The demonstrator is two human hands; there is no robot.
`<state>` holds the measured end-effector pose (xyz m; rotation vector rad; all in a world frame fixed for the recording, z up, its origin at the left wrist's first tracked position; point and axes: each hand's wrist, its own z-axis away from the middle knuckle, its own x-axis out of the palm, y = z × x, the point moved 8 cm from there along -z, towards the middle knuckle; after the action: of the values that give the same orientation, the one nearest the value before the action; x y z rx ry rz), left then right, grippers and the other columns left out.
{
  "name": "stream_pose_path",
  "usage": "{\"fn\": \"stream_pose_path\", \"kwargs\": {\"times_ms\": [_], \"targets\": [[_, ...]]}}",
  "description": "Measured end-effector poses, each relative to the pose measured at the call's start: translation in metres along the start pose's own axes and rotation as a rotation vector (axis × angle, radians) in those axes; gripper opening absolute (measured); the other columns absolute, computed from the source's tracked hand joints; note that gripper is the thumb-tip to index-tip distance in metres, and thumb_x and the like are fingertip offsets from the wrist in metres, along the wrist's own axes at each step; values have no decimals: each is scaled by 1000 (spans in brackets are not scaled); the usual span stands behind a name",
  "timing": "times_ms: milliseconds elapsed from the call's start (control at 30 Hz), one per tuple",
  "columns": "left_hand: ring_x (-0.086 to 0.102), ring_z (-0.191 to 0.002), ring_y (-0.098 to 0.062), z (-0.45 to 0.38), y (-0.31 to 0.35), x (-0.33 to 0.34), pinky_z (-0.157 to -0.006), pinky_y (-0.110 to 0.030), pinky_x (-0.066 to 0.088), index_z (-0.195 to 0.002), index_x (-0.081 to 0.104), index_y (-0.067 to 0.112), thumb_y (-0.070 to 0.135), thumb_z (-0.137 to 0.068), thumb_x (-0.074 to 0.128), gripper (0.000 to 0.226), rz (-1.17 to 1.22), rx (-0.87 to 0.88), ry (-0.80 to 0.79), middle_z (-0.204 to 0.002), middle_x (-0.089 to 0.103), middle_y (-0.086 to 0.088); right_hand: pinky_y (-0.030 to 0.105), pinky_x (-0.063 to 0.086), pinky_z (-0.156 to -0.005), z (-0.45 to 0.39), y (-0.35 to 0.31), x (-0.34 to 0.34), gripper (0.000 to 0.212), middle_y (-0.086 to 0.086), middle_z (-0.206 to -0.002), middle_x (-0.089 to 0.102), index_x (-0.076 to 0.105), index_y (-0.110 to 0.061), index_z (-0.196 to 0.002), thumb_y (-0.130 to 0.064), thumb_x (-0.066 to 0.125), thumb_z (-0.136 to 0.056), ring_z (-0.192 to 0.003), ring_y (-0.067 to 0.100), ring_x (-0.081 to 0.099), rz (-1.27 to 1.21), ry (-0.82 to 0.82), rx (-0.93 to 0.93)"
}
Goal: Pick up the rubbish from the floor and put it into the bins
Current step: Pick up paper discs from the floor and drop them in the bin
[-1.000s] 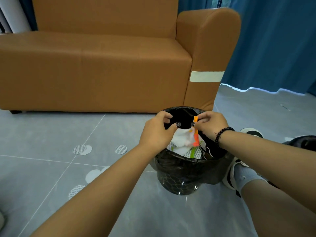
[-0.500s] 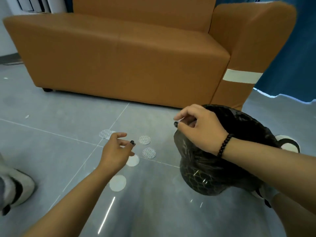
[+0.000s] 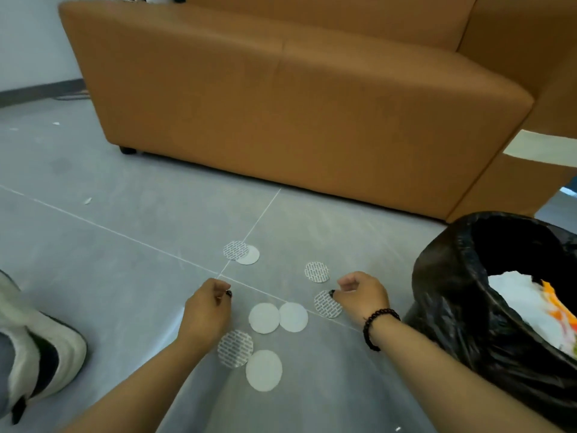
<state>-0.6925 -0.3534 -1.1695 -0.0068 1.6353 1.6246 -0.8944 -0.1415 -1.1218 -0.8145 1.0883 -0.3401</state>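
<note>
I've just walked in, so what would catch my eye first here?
Probably the round white discs scattered on the grey floor, with the left hand and right hand reaching down among them. Next, the orange sofa behind, and the black-lined bin at the right.

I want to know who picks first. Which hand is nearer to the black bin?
Right. The right hand is low over the floor just left of the black bin, at a patterned disc. The left hand is further left, beyond the white discs.
</note>
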Motion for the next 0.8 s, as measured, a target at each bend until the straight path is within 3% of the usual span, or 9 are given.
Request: {"fn": "stream_pose_path", "kwargs": {"times_ms": [133,200,300,433,533,600,667,800], "targets": [[60,-90,-23,-48,-10,7,-81,-32,48,-98,58,18,17,-96,51,7,-67,41,68,-104,63,-5,24,39,-95,-22,34,27,50,9,-129,52,55,-8,-125,-24,72,-81,-117,22,52,213,-28,35],[58,-103,-28,-73,-4,12,-88,-38,48,-106,59,16,23,-94,55,15,-117,88,100,-112,60,-9,25,40,-95,-26,41,42,46,9,-123,50,58,-11,-118,-32,72,-79,-114,23,51,296,-41,15],[38,-132,-32,-110,6,23,-108,-42,33,-136,44,8,25,-93,58,49,-256,126,115,-139,46,-13,26,41,-98,-33,43,61,45,5,-116,47,62,-16,-111,-35,77,-73,-114,23,48,283,-31,-34],[4,-149,-23,-138,8,48,-118,-45,8,-151,16,15,28,-99,43,60,-451,89,11,-157,24,-8,22,40,-98,-42,41,65,44,-2,-112,44,59,-27,-104,-31,81,-67,-112,16,44,212,-31,-50],[12,-147,-22,-144,6,51,-116,-44,9,-152,14,19,34,-98,44,63,-543,85,-16,-155,28,-6,16,46,-84,-47,35,60,42,-6,-102,44,50,-32,-82,-18,84,-62,-91,9,53,93,-7,-104],[23,-143,-24,-138,6,47,-113,-43,15,-150,20,21,35,-96,47,63,-570,123,19,-152,34,-6,6,42,-69,-52,29,60,42,-6,-99,47,50,-31,-79,-11,84,-63,-79,2,53,-2,0,-151],[29,-139,-25,-127,6,41,-110,-41,19,-148,26,20,35,-92,55,66,-509,142,67,-149,39,-4,6,41,-65,-60,23,59,42,-3,-100,52,55,-26,-85,-11,86,-62,-76,4,53,-104,38,-155],[37,-133,-27,-103,1,35,-109,-42,25,-144,34,18,32,-83,70,73,-388,156,41,-141,43,-6,19,41,-84,-92,21,60,65,7,-121,51,54,-16,-122,-14,86,-64,-92,14,52,-220,106,4]]}}
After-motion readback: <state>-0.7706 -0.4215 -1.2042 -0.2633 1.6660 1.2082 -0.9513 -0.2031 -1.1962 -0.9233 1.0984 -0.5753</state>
